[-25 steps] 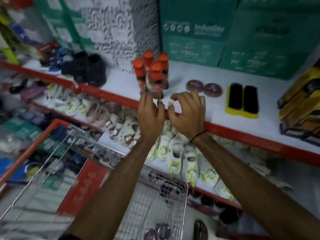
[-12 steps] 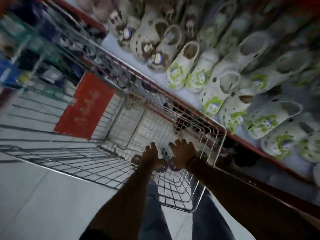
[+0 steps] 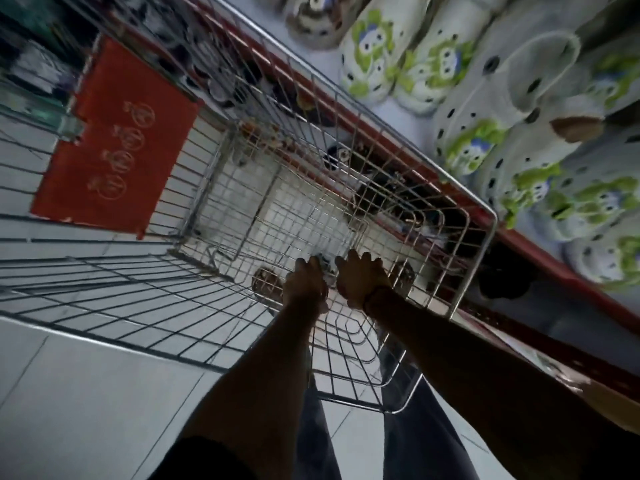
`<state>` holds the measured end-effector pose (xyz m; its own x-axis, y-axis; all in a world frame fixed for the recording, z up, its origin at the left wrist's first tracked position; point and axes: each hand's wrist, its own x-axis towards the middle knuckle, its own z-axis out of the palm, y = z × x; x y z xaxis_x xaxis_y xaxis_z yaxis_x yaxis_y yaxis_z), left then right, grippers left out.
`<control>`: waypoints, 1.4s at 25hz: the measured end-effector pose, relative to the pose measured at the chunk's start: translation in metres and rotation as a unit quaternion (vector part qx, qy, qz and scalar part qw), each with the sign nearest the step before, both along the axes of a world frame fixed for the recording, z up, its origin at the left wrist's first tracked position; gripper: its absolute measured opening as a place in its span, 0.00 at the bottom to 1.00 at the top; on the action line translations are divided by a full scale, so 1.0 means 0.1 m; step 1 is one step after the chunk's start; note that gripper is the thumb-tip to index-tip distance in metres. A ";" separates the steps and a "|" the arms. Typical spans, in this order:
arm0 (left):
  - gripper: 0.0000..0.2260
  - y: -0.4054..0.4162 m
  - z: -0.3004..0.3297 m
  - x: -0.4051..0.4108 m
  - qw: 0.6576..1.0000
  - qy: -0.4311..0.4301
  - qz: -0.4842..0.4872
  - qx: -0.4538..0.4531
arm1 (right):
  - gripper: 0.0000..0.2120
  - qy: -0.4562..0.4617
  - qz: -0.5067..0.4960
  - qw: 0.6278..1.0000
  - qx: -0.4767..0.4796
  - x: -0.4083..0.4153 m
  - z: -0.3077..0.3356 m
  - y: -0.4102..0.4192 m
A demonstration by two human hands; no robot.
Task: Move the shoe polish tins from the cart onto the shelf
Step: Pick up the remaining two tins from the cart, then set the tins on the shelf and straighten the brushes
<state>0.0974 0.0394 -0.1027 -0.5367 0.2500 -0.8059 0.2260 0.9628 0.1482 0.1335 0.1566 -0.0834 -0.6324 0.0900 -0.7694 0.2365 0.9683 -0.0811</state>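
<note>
I look down into the wire cart [image 3: 491,216]. Both my hands are low inside it, side by side on its floor, backs facing up. A dark round shoe polish tin [image 3: 266,280] lies just left of my left hand [image 3: 304,287]. Another tin [image 3: 403,274] lies just right of my right hand [image 3: 360,280]. Something small and shiny [image 3: 326,264] shows between the fingertips of the two hands. The fingers of both hands curl downward, and what is under the palms is hidden. The upper shelf is out of view.
A red panel [image 3: 114,140] hangs on the cart's far end. At the right, a red-edged shelf [image 3: 377,128] holds rows of white clogs with green figures [image 3: 460,147]. Darker shoes sit below it. Grey floor tiles [image 3: 86,393] lie at the lower left.
A second ago both hands were up at the shelf edge by the orange-capped bottles. They have since dropped into the cart and now rest a little deeper on its floor.
</note>
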 end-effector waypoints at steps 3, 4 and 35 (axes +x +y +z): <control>0.46 -0.15 0.49 -0.40 0.999 0.033 -0.005 0.041 | 0.28 0.043 -0.031 0.998 -0.016 -0.29 0.43 0.16; 0.46 -0.22 0.75 -0.56 0.996 0.056 -0.010 0.065 | 0.32 0.066 -0.034 0.997 -0.026 -0.41 0.67 0.22; 0.16 2.82 4.90 -1.62 0.802 0.348 -0.203 0.441 | 0.20 0.498 -0.265 0.788 0.247 -0.49 4.71 2.86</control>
